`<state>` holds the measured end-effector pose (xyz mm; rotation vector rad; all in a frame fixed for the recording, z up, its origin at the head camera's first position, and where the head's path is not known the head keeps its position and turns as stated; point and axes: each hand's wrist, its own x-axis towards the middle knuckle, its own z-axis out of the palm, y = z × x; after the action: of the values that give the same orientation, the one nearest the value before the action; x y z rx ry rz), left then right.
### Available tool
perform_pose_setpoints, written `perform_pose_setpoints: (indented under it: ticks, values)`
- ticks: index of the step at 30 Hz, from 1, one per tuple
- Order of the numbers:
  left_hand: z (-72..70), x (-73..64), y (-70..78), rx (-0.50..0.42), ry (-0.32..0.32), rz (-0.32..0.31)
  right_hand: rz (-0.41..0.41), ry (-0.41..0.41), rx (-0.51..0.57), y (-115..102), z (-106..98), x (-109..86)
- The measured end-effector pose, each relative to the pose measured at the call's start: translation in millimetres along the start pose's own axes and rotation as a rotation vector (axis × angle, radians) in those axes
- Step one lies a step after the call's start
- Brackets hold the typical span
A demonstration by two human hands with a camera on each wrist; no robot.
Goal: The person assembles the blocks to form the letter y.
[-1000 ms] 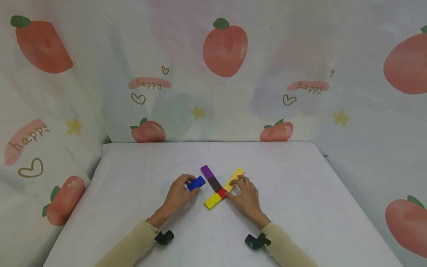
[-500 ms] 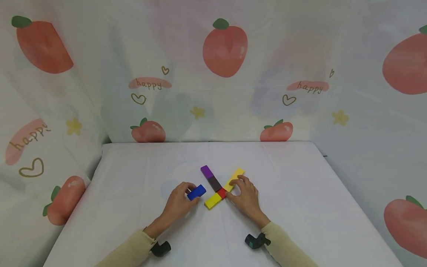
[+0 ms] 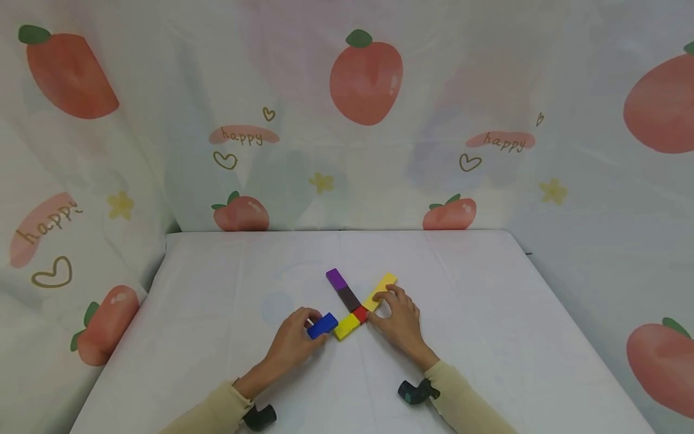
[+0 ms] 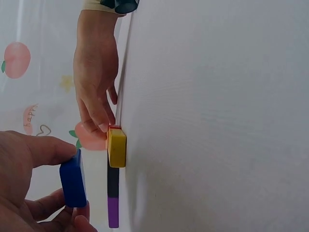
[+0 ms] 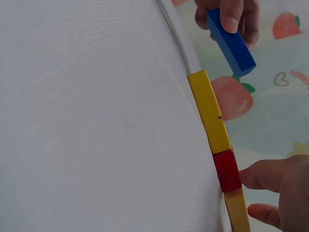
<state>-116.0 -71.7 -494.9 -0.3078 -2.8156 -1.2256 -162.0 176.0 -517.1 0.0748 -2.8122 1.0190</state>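
My left hand (image 3: 293, 340) pinches a blue block (image 3: 322, 326) between thumb and fingers, raised above the tabletop just left of the bright yellow block (image 3: 346, 327). That yellow block meets a red block (image 3: 360, 313). A pale yellow block (image 3: 386, 281) continues the line to the upper right, while dark brown (image 3: 349, 298) and purple (image 3: 336, 278) blocks branch to the upper left. Relaxed, bent fingers of my right hand (image 3: 401, 319) rest at the pale yellow block, its thumb against the red block (image 5: 227, 170). The pale yellow block is partly hidden by these fingers.
A white cloth covers the table (image 3: 488, 301). Behind and beside it hangs a pale curtain (image 3: 347, 150) printed with peaches, hearts and the word "happy". Each wrist wears a small black camera (image 3: 417, 392).
My left hand has moved nearer to me with the blue block, from beside the brown block to beside the bright yellow one. My right hand and the joined blocks stay in place.
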Motion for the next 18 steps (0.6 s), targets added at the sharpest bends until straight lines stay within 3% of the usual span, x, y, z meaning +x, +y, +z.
perform_pose_setpoints:
  ticks: [18]
  values:
    - [4.1, -8.5, -3.0, 0.055, -0.065, -0.024, 0.005, -0.013, 0.002, -0.3, 0.3, -0.7]
